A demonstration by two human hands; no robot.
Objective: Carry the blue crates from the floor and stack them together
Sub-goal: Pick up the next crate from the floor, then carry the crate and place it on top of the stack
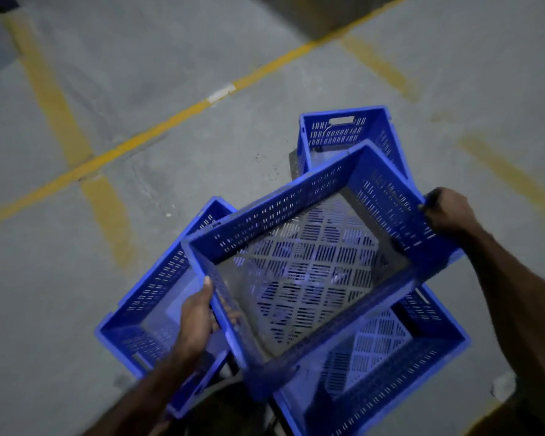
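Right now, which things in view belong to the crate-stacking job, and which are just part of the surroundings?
Job:
held crate, gripped by left hand and right hand
left floor crate
far floor crate
near-right floor crate

Surroundings:
concrete floor
yellow floor lines

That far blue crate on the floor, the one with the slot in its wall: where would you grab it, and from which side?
Take the far crate by its handle slot, the cut-out high in its end wall, presumably with a matching one opposite, though that end is hidden behind the held crate. Come from above, one hand at each short end, fingers hooked under the rim: it sits upright and open-topped.
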